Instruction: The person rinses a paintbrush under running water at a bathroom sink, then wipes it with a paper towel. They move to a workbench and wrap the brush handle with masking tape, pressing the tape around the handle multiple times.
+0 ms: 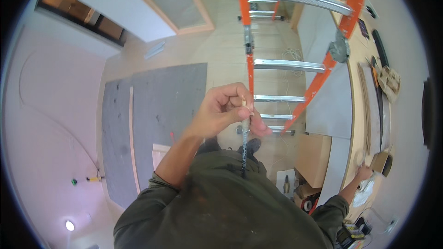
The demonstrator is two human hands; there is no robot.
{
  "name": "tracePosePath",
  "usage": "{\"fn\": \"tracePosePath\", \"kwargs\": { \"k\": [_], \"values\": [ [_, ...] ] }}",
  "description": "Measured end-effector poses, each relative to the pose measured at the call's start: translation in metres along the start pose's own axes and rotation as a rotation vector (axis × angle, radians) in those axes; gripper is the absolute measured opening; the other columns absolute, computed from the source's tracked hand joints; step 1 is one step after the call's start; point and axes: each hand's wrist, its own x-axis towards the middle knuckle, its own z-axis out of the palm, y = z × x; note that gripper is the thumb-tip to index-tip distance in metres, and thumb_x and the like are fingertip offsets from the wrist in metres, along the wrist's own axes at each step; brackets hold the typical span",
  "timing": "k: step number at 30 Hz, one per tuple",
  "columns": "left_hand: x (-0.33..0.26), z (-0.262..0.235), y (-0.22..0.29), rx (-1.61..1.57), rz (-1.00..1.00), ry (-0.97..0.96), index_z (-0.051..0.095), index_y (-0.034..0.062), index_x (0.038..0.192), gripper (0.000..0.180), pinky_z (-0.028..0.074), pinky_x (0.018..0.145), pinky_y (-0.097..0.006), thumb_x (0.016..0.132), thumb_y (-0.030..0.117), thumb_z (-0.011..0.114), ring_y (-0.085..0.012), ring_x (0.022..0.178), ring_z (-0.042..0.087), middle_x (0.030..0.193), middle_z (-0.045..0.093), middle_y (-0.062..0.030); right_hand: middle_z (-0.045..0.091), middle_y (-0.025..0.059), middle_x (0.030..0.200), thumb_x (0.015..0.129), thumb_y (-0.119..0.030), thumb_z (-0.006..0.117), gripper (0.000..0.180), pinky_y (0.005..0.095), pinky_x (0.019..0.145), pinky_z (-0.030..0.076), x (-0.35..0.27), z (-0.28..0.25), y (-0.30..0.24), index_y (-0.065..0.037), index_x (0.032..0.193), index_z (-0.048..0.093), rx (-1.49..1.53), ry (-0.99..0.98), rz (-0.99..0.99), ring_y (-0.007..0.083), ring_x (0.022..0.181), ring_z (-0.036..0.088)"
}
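In front of my chest, my left hand is closed round the upper end of a thin speckled rod. The rod's top looks wrapped in beige tape, and its lower end points toward my shirt. My thumb and fingertips pinch near the wrapped end, while the other fingers curl behind it. Far to the right, my right hand reaches onto the wooden counter. Its fingers appear closed on the near edge of a pale tape roll; the grip is small in view.
An orange ladder with metal rungs stands ahead. Dark strips, a crumpled beige glove and a phone lie along the counter. Below it sit a cardboard box and pliers. A grey sheet covers floor at left.
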Motion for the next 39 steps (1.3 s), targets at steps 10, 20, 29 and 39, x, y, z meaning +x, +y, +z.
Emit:
{"fn": "tracePosePath", "kwargs": {
  "k": [10, 20, 29, 39],
  "values": [
    [-0.023, -0.041, 0.004, 0.021, 0.064, 0.175, 0.05, 0.0064, 0.095, 0.02, 0.06, 0.077, -0.048, 0.103, 0.022, 0.06, -0.0332, 0.082, 0.074, 0.077, 0.071, -0.0169, 0.071, 0.0122, 0.097, 0.102, -0.021, 0.055, 0.028, 0.0378, 0.082, 0.051, -0.264, -0.044, -0.289, 0.003, 0.103, 0.068, 0.758, -0.171, -0.686, 0.023, 0.089, 0.066],
    [-0.016, -0.154, 0.036, 0.003, 0.135, 0.088, 0.054, 0.0112, 0.093, 0.023, 0.046, 0.087, -0.045, 0.102, 0.032, 0.062, -0.0318, 0.084, 0.074, 0.077, 0.073, -0.0128, 0.062, 0.0033, 0.075, 0.103, -0.012, 0.058, 0.028, 0.0209, 0.051, 0.038, -0.551, -0.217, -0.565, 0.006, 0.122, 0.066, 1.398, -1.694, -0.502, 0.0058, 0.058, 0.05],
    [-0.026, -0.325, 0.11, -0.017, 0.079, 0.243, 0.071, -0.0025, 0.099, 0.026, 0.057, 0.085, -0.04, 0.099, 0.023, 0.067, -0.0303, 0.089, 0.075, 0.094, 0.075, -0.0197, 0.054, 0.0056, 0.063, 0.088, 0.004, 0.071, 0.025, 0.0281, 0.048, 0.036, -0.678, -0.18, -0.71, 0.006, 0.112, 0.07, 1.17, -0.678, -0.923, 0.0096, 0.051, 0.047],
    [-0.048, -0.414, 0.178, 0.226, 0.123, 0.575, 0.068, -0.0044, 0.113, 0.025, 0.054, 0.087, -0.031, 0.106, 0.016, 0.055, -0.0204, 0.101, 0.071, 0.1, 0.075, -0.0172, 0.056, 0.008, 0.066, 0.087, 0.006, 0.071, 0.034, 0.0323, 0.047, 0.039, -0.75, -0.175, -0.836, 0.002, 0.12, 0.069, 0.975, -0.291, -1.235, 0.0164, 0.049, 0.05]
  ]
}}
